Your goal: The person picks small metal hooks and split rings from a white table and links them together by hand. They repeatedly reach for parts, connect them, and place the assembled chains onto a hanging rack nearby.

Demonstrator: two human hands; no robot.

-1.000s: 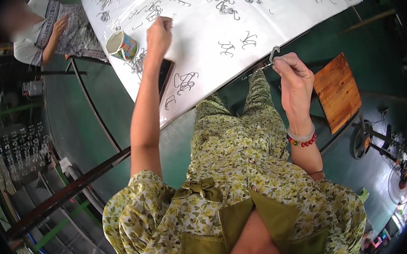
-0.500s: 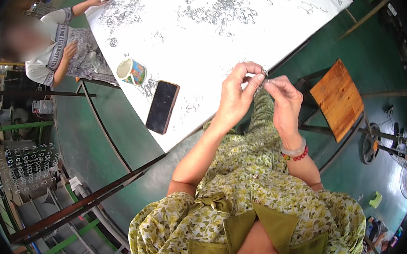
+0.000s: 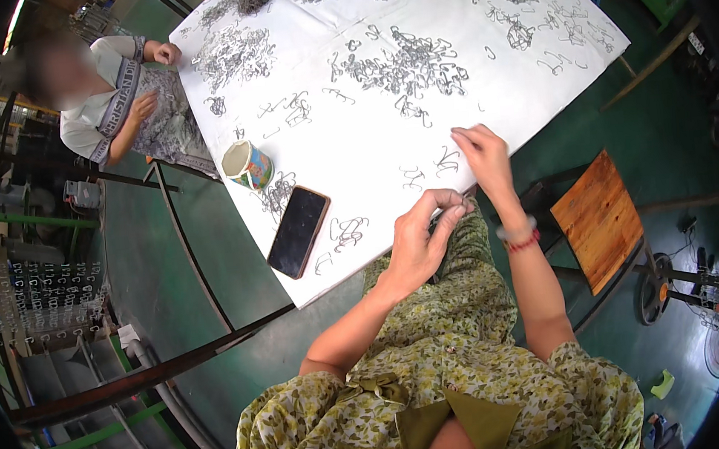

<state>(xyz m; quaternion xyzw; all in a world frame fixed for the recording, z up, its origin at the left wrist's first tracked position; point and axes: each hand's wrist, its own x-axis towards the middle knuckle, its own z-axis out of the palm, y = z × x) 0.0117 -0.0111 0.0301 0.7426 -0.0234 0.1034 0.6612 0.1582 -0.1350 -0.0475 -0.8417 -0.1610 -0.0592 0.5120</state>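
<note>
My left hand (image 3: 419, 238) is just over the table's near edge, its thumb and fingers pinched on a small dark metal piece whose shape I cannot make out. Farther forward, my right hand (image 3: 485, 159) reaches over the white tabletop (image 3: 353, 152), fingertips pressed together; whatever they may hold is too small to see. Between the hands and the middle of the table lie a few loose wire hooks (image 3: 447, 161). A large scattered heap of grey metal hooks (image 3: 414, 64) spreads beyond them.
On the table's left are a phone (image 3: 299, 232), a colourful paper-like tub (image 3: 247, 165) and more hook piles (image 3: 234, 58). A co-worker (image 3: 130, 99) sits at the far left side. A wooden stool (image 3: 600, 222) stands right. Metal racks (image 3: 49, 294) stand at left.
My hands, together before, are now apart: the right has gone forward over the table, the left has come lower and nearer. The view has shifted, showing more of the table's far side.
</note>
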